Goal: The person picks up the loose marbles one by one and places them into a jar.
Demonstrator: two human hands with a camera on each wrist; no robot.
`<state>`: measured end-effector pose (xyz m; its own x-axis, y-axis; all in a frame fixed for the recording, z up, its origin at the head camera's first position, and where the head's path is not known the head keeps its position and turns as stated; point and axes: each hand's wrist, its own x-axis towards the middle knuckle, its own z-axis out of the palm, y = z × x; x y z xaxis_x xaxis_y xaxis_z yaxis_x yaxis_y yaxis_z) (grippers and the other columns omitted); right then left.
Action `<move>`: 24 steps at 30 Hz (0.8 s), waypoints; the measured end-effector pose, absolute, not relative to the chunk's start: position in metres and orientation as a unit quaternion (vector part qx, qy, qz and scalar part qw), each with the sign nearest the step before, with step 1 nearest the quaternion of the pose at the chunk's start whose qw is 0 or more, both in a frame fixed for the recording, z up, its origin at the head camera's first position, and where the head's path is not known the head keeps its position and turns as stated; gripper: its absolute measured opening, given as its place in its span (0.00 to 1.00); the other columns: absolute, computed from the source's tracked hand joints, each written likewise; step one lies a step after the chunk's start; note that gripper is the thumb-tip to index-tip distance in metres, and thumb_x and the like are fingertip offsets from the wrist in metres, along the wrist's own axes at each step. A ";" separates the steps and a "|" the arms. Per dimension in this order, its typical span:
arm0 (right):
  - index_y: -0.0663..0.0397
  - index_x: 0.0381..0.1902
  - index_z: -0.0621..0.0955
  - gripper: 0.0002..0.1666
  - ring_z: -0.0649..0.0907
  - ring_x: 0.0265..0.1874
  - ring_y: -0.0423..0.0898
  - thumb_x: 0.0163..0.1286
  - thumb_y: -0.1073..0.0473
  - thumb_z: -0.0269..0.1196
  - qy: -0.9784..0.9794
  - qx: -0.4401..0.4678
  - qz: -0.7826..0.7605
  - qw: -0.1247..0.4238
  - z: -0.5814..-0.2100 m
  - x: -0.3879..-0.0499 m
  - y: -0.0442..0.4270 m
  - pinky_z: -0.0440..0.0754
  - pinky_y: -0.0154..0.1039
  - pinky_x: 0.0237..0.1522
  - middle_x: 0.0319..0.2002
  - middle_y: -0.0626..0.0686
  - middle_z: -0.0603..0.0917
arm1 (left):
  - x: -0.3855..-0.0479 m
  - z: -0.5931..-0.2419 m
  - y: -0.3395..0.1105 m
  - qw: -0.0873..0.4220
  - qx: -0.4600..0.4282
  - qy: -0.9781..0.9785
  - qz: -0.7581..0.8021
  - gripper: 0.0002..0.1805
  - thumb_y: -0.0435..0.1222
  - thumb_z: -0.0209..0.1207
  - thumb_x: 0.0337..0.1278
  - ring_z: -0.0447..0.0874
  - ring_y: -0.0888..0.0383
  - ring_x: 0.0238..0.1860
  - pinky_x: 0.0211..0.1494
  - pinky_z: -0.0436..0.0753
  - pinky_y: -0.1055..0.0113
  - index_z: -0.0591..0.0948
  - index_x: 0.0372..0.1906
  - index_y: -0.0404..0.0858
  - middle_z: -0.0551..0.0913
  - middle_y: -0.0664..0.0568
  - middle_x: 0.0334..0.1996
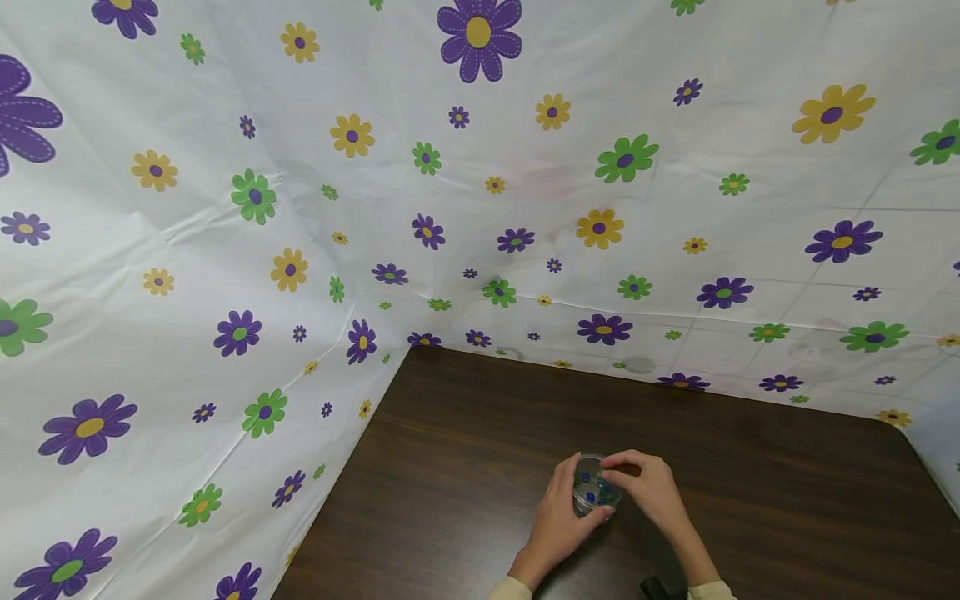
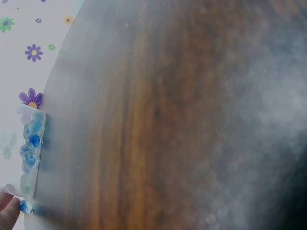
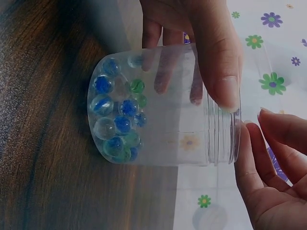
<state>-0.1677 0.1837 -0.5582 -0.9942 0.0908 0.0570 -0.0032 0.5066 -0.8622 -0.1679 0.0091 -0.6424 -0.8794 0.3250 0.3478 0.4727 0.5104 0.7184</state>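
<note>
A clear plastic jar (image 3: 168, 105) with blue, green and clear marbles (image 3: 123, 106) at its bottom stands on the dark wooden table. My left hand (image 1: 556, 519) grips it round the side, thumb near the threaded rim and fingers behind the wall. At the jar's mouth is my right hand (image 1: 651, 493), its thumb and fingers bent close together. The right wrist view shows no marble between them, but some of the fingertips are hidden. Only part of the jar (image 2: 41, 158) shows in the left wrist view, with fingertips (image 2: 7, 213) by a blue marble (image 2: 26, 206).
A flowered white sheet (image 1: 525, 167) hangs behind and to the left of the wooden table (image 1: 465, 433). A small black object (image 1: 654, 588) sits by my right sleeve (image 1: 711, 592).
</note>
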 end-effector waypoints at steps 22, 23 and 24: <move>0.58 0.40 0.90 0.05 0.84 0.39 0.43 0.69 0.62 0.71 -0.864 -0.032 0.500 0.045 -0.555 -0.167 0.183 0.80 0.33 0.41 0.41 0.54 0.90 | -0.168 -0.642 0.009 0.107 -0.246 -0.862 -0.430 0.48 0.52 0.68 0.64 0.76 0.49 0.65 0.62 0.80 0.49 0.59 0.80 0.36 0.70 0.47 0.71; 0.58 0.40 0.90 0.06 0.84 0.39 0.42 0.69 0.61 0.71 -0.864 -0.031 0.499 0.049 -0.555 -0.167 0.183 0.80 0.33 0.40 0.40 0.53 0.90 | -0.168 -0.642 0.009 0.110 -0.248 -0.863 -0.426 0.49 0.53 0.68 0.64 0.76 0.49 0.65 0.62 0.80 0.49 0.59 0.80 0.35 0.70 0.46 0.71; 0.58 0.40 0.90 0.06 0.84 0.38 0.41 0.70 0.61 0.71 -0.864 -0.031 0.500 0.057 -0.555 -0.166 0.183 0.80 0.33 0.40 0.40 0.53 0.90 | -0.168 -0.641 0.009 0.113 -0.250 -0.866 -0.418 0.49 0.53 0.67 0.65 0.77 0.49 0.65 0.62 0.80 0.48 0.59 0.80 0.35 0.70 0.46 0.71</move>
